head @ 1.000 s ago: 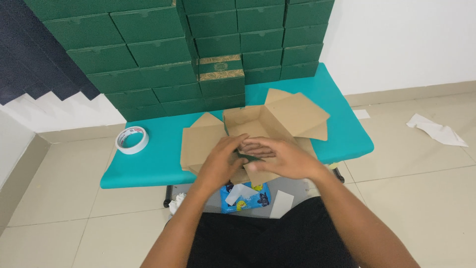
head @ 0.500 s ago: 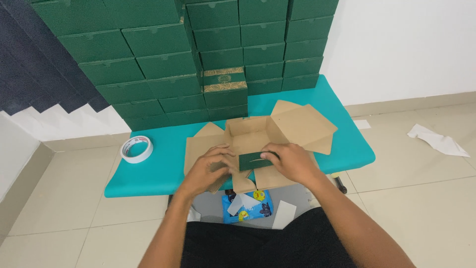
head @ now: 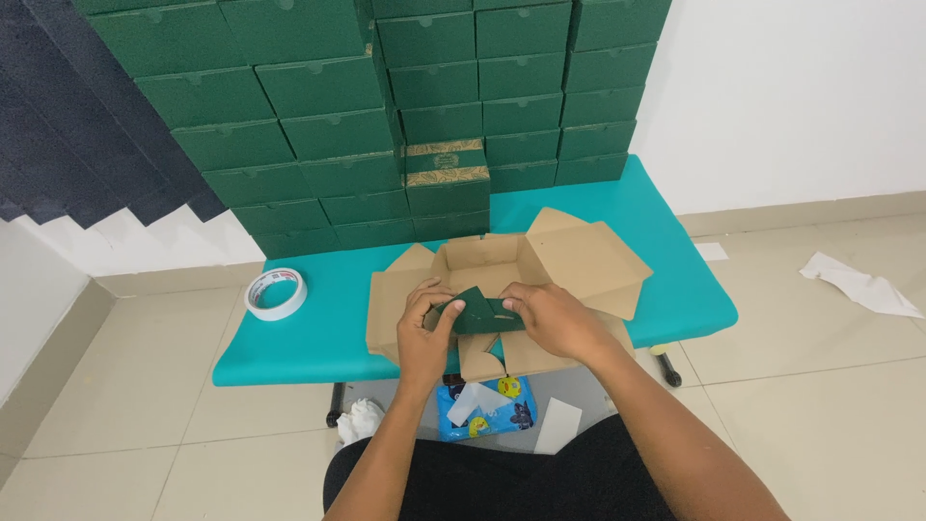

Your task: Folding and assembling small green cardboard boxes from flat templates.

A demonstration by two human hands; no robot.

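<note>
Fingers of my left hand (head: 425, 326) and right hand (head: 550, 320) pinch the green flap (head: 477, 311), apparently folding, over the unfolded cardboard box (head: 569, 260).

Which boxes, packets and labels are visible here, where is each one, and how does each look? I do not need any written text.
Half-folded box: on the teal table, brown inside, green outside, flaps open; left hand and right hand fold its front flap.
Stacked boxes: against the wall behind, dark green, rectangular.
Banded boxes: in that stack, green with gold patterned bands.
Tape roll: table's left end, white ring with label inside.
Packet: floor below, flat, blue, coloured stickers.
</note>
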